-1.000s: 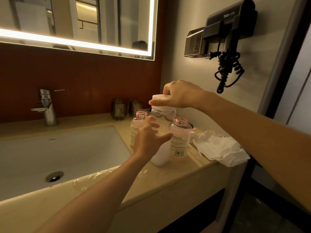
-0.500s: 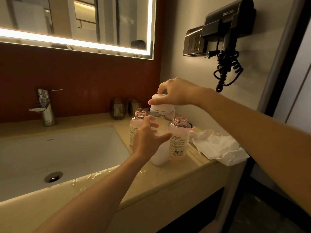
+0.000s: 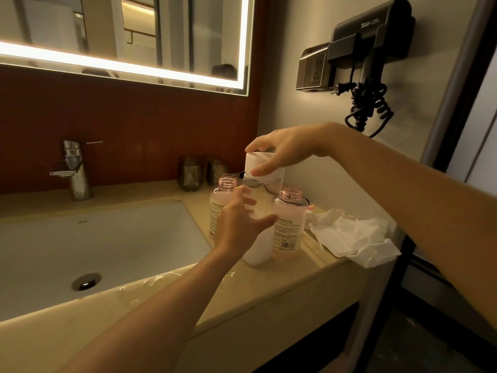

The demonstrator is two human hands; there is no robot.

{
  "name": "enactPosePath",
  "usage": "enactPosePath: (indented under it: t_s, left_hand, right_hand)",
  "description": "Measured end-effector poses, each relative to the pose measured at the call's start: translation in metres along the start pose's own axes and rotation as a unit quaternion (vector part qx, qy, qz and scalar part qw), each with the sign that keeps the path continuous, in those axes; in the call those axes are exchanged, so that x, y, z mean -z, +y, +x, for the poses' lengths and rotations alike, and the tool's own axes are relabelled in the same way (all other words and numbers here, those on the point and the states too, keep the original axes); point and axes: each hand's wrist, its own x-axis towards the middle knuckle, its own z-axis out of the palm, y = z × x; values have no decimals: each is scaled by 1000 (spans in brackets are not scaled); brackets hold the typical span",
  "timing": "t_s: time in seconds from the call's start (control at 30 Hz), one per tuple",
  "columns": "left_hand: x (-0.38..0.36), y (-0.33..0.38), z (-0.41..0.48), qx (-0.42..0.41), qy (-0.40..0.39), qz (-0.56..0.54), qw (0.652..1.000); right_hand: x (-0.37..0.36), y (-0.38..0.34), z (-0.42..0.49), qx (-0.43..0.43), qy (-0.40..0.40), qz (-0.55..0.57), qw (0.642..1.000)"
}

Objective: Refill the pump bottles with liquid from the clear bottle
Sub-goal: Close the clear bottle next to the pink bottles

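- Position: clear bottle stands upright on the stone counter, between two pump bottles and touching or nearly touching both. Both have open threaded necks and hold pink liquid.
- Left hand: thumb and fingers curl round the clear bottle's middle and steady it.
- Right hand: thumb and fingertips are clamped on the white cap from above, in a twisting grip.
- Risk, tipping: the three bottles crowd together, so a hard twist or a jerk as the cap frees could, I judge, knock an uncapped pump bottle over and spill it toward the basin.
- Risk, slipping: water spatter lies on the counter's front edge. Wet fingers or a wet base would weaken the hold on smooth plastic.
- Risk, pouring: the necks look narrow. A fast tilt from the wider bottle would likely overshoot, though crumpled tissue lies just beside the bottles for wiping.
- Hidden: the left fingers on the bottle's far side are out of sight.
- Unclear: I cannot tell whether the cap is loosening or tightening, nor how full the clear bottle is. Its top looks transparent and its lower part milky.
- Missing: no pump heads are in view.
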Motion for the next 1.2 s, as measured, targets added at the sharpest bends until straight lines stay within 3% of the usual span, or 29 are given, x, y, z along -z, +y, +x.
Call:
enactPosePath:
  t_s: [0.1, 0.27, 0.4, 0.5, 0.57, 0.67, 0.8, 0.87, 1.03, 1.2]
  left_hand:
    - [-1, 0, 1, 1, 0, 0, 1000]
    - [-2, 0, -1, 1, 4, -3, 1000]
    - [-3, 0, 0, -2, 12, 2, 1000]
    - [-8, -1, -1, -10, 21, 6, 1000]
    - [-10, -2, 0, -14, 26, 3, 1000]
    - [-10, -5, 4, -21, 1, -6, 1000]
    - [-13, -10, 7, -38, -17, 5, 999]
    - [-17, -10, 9, -39, -14, 13, 999]
    - [-27, -12, 12, -51, -10, 52, 997]
    - [-37, -11, 2, -68, 69, 46, 994]
  right_hand:
    - [-7, 6, 5, 21, 52, 20, 998]
    - [-26, 0, 22, -48, 203, -112, 972]
    - [-29, -7, 25, -122, 211, -168, 955]
    - [-33, -7, 26, -130, 232, -189, 945]
    - [-36, -1, 25, -107, 239, -159, 952]
    - [-37, 19, 16, -95, 242, -1, 966]
    - [-55, 67, 0, -165, 359, 185, 900]
    - [-80, 96, -3, -219, 353, 204, 887]
    - [-147, 139, -1, -291, 226, 217, 904]
    - [-161, 151, 13, -296, 224, 224, 901]
